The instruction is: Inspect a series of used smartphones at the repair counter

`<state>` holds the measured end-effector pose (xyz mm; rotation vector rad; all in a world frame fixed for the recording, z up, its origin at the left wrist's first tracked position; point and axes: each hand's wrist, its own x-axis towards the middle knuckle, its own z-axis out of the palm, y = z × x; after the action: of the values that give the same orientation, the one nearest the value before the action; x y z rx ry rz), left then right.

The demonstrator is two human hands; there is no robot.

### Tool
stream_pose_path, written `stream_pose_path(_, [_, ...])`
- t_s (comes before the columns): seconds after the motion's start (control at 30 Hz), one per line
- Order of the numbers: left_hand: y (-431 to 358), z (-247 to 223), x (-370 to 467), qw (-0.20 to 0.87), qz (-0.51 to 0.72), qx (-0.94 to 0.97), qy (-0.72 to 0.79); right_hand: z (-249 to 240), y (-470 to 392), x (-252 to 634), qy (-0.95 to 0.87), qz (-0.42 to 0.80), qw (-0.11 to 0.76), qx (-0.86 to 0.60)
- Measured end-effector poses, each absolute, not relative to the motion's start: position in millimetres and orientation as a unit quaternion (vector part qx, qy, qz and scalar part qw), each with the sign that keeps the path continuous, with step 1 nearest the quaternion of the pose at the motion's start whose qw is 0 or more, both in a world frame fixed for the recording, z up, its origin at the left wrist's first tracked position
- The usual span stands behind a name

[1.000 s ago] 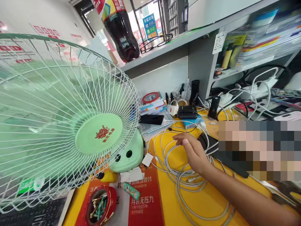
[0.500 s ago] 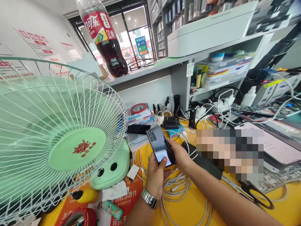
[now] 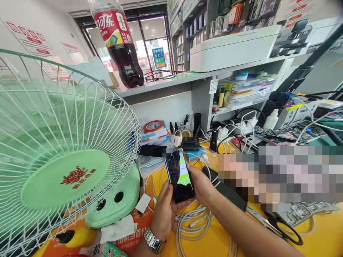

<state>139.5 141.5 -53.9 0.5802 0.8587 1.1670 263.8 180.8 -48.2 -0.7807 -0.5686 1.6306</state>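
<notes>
A glossy dark phone (image 3: pixel 178 176) is held up over the yellow table, its camera block at the upper left and bright green and white reflections on its back. My left hand (image 3: pixel 164 210), with a metal watch on the wrist, grips the lower left edge and bottom of the phone. Along the phone's right edge my right hand (image 3: pixel 202 184) closes on it, its fingers partly hidden behind. Beneath the hands lies a coiled white cable (image 3: pixel 191 226). Just behind the phone is a black case-like object (image 3: pixel 190 143).
A green fan (image 3: pixel 65 178) fills the left side. Scissors (image 3: pixel 268 221) and a black flat object (image 3: pixel 232 196) lie at right. A cola bottle (image 3: pixel 122 50) stands on the shelf, near a white machine (image 3: pixel 233 51). Red tape (image 3: pixel 153 126) rests on stacked packets.
The view has shifted a little. The phone has tilted, and its back now shows green and white reflections. My left thumb has moved from its face to its left edge.
</notes>
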Motion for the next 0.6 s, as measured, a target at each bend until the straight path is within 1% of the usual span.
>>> stream_pose_path(0.27, [141.0,-60.6,137.1,0.652,0.516,0.360,0.423,-45.6,177.2,261.3,-0.244,0.690,0.602,-0.320])
stream_pose_path(0.6, [141.1,-63.1,134.3,0.641,0.511,0.407,0.404,-38.4,174.7,262.4,-0.267,0.680,0.608,-0.310])
